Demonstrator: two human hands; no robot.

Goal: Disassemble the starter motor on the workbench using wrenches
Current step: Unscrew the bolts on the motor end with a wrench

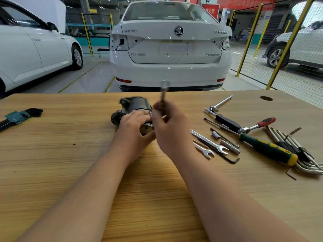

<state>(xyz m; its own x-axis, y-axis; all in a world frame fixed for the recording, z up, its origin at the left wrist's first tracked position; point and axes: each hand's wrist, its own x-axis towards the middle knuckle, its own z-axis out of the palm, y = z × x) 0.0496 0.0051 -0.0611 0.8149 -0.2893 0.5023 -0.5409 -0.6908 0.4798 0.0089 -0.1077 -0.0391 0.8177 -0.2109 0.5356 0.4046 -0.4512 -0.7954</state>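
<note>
The grey starter motor (133, 106) lies on its side on the wooden workbench (70, 154), near the far edge at the middle. My left hand (135, 126) presses down on its near end and grips the housing. My right hand (167, 126) is closed around a slim metal wrench (164, 92), which points up and away and is blurred by motion. The wrench's lower end meets the right side of the motor, hidden behind my fingers.
Right of the motor lie two open-end wrenches (209, 145), sockets, a T-bar (221, 103), a red-handled ratchet (258, 124), a green-and-yellow screwdriver (267, 148) and a hex-key bundle (297, 151). Another hex-key set (19, 117) sits far left. A white car (171, 49) stands behind the bench.
</note>
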